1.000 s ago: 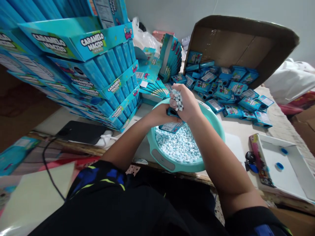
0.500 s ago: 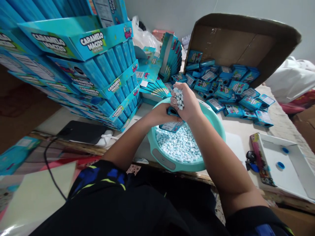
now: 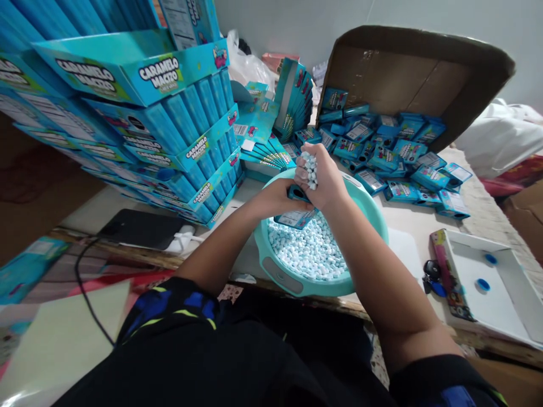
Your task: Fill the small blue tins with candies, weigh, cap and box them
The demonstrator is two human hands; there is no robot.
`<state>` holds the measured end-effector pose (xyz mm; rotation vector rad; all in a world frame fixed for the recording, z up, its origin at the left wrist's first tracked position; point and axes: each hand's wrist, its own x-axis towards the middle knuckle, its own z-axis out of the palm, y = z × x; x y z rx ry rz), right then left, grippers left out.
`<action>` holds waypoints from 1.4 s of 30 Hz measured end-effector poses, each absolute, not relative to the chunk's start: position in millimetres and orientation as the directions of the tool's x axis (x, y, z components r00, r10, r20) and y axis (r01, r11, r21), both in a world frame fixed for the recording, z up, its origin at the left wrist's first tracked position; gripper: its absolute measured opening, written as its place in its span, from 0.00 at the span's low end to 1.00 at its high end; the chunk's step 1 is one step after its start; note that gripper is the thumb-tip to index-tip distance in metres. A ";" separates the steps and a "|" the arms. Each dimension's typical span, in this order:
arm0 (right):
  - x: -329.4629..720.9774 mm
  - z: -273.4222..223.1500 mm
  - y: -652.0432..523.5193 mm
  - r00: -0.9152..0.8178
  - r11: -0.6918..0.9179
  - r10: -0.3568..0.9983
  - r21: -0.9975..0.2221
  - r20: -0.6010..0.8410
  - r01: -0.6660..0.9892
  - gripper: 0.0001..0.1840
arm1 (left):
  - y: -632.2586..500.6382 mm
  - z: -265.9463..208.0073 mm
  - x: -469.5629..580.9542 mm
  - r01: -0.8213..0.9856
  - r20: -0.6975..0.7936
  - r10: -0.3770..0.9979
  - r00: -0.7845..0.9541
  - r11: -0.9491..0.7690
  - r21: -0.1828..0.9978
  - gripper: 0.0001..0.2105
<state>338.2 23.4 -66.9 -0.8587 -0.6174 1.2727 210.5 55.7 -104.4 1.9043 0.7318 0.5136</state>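
Observation:
Over a round teal basin (image 3: 271, 260) of small pale blue and white candies (image 3: 307, 249), my two hands meet. My left hand (image 3: 280, 196) grips a small blue candy box (image 3: 294, 219) that has a dark round hole in its end. Just above that hole, my right hand (image 3: 324, 175) is curled around a handful of the same candies (image 3: 310, 169), some showing between the fingers. The right hand touches or nearly touches the box. Whether candies are passing into the hole is hidden by the fingers.
Tall stacks of blue display cartons (image 3: 169, 113) stand at left, beside a dark tablet-like device (image 3: 139, 229). Behind right, many small blue boxes (image 3: 386, 147) spill from a cardboard box (image 3: 416, 73). An open white tray (image 3: 496, 288) holds small blue rings. Flattened blue cartons (image 3: 292, 102) lie behind the basin.
Both hands keep almost the same position over the basin. The candies in my right hand have shifted slightly; otherwise only a small camera movement shows.

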 end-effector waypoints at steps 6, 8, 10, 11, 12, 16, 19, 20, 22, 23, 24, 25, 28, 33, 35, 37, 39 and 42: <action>340.9 -70.3 27.2 0.203 0.051 0.975 -0.804 -0.088 -0.593 0.21 | 54.1 -101.1 209.6 0.299 0.023 0.692 0.722 -0.342 0.891 0.23; 341.3 -71.0 27.4 0.200 0.057 0.977 -0.798 -0.080 -0.601 0.19 | 53.9 -101.6 209.5 0.302 0.022 0.694 0.720 -0.341 0.890 0.23; 341.5 -71.2 27.3 0.202 0.060 0.976 -0.795 -0.080 -0.604 0.18 | 54.1 -103.1 209.8 0.301 0.011 0.694 0.720 -0.326 0.896 0.22; 341.5 -71.2 27.2 0.205 0.059 0.975 -0.795 -0.084 -0.604 0.18 | 54.4 -104.0 210.0 0.297 0.010 0.694 0.720 -0.321 0.900 0.22; 341.5 -71.1 27.1 0.209 0.057 0.974 -0.796 -0.088 -0.602 0.18 | 54.8 -104.9 210.2 0.293 0.012 0.694 0.720 -0.318 0.902 0.22; 341.6 -70.8 26.7 0.224 0.060 0.970 -0.801 -0.094 -0.596 0.19 | 55.8 -106.8 211.1 0.285 0.021 0.693 0.720 -0.323 0.902 0.22; 341.8 -71.3 27.0 0.231 0.068 0.969 -0.798 -0.091 -0.598 0.21 | 55.8 -106.4 211.6 0.309 0.000 0.700 0.714 -0.315 0.898 0.20; 341.9 -71.7 27.3 0.232 0.070 0.969 -0.797 -0.089 -0.600 0.21 | 55.6 -106.3 211.8 0.317 -0.002 0.705 0.709 -0.316 0.894 0.20; 342.2 -72.7 28.2 0.234 0.080 0.969 -0.791 -0.081 -0.606 0.21 | 55.5 -106.1 212.3 0.317 0.006 0.708 0.706 -0.323 0.892 0.20; 342.3 -73.2 28.6 0.236 0.087 0.969 -0.788 -0.075 -0.610 0.22 | 55.5 -106.1 212.5 0.313 0.008 0.707 0.707 -0.324 0.893 0.20; 342.5 -73.6 29.1 0.237 0.093 0.969 -0.784 -0.071 -0.614 0.22 | 55.6 -106.2 212.8 0.312 0.008 0.706 0.708 -0.322 0.894 0.20; 342.7 -74.0 29.5 0.238 0.096 0.969 -0.780 -0.069 -0.618 0.22 | 55.7 -106.3 213.0 0.315 0.005 0.709 0.705 -0.319 0.894 0.20; 343.6 -74.8 30.5 0.239 0.094 0.968 -0.774 -0.076 -0.626 0.22 | 56.2 -106.2 213.4 0.331 -0.002 0.721 0.692 -0.315 0.890 0.21; 345.6 -75.7 31.0 0.242 0.101 0.967 -0.750 -0.081 -0.653 0.22 | 56.2 -104.1 212.3 0.315 0.007 0.703 0.711 -0.328 0.891 0.22; 346.2 -75.6 31.1 0.246 0.099 0.965 -0.736 -0.095 -0.670 0.22 | 56.0 -103.2 211.9 0.315 0.002 0.702 0.713 -0.322 0.893 0.22; 346.5 -74.2 30.8 0.255 0.093 0.960 -0.724 -0.118 -0.684 0.21 | 55.9 -102.6 211.5 0.320 0.001 0.707 0.708 -0.322 0.891 0.23; 346.5 -71.2 30.0 0.265 0.086 0.954 -0.712 -0.143 -0.696 0.20 | 55.7 -102.1 211.1 0.328 0.000 0.710 0.704 -0.325 0.887 0.23; 345.4 -64.7 27.8 0.253 0.062 0.949 -0.676 -0.188 -0.734 0.21 | 55.0 -101.1 210.4 0.291 0.011 0.689 0.724 -0.320 0.902 0.21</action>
